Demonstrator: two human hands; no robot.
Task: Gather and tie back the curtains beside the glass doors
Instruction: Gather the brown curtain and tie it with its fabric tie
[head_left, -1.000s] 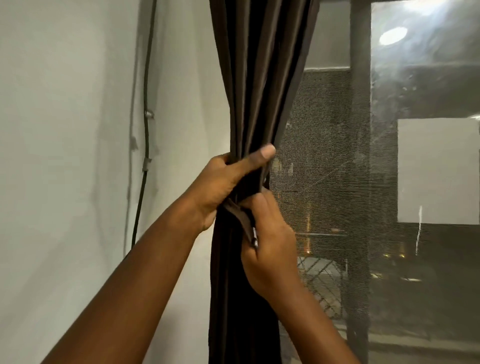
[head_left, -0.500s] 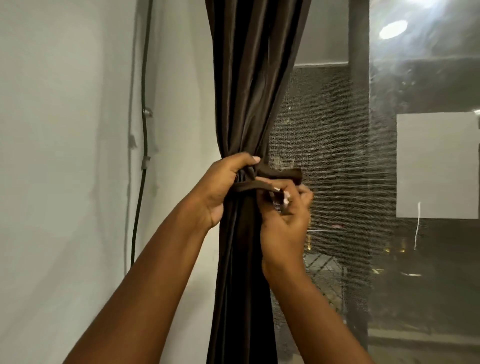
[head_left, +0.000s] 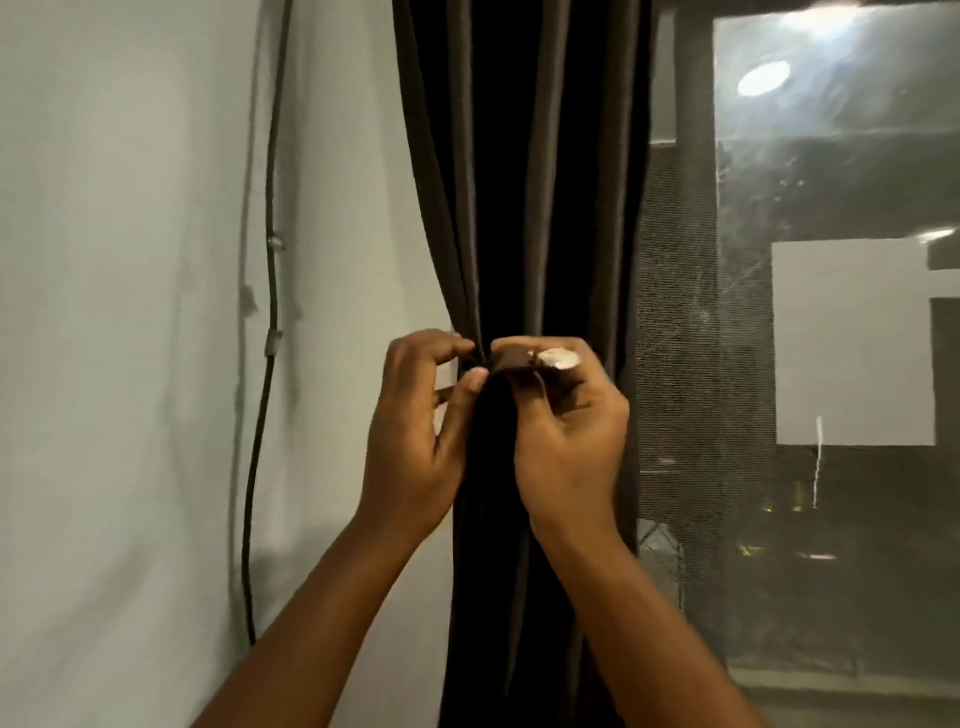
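Observation:
A dark brown curtain (head_left: 524, 197) hangs bunched in folds between the white wall and the glass door. At its waist, a matching fabric tie-back strap (head_left: 514, 359) with a white patch at its end wraps the bunch. My right hand (head_left: 563, 441) pinches the strap's end in front of the curtain. My left hand (head_left: 415, 441) is at the curtain's left edge, its thumb and fingertips pinching the strap's other end against the fabric. The two hands nearly touch. The strap's run behind the curtain is hidden.
A black cable (head_left: 269, 291) clipped to the white wall (head_left: 119, 364) runs down at the left. A mesh screen (head_left: 675, 364) and the glass door (head_left: 841, 312) with reflections stand at the right, close behind my right hand.
My right hand brought the strap's end from the right across the front to meet my left hand. My left hand shifted from gripping the gathered curtain to pinching the strap at its left edge.

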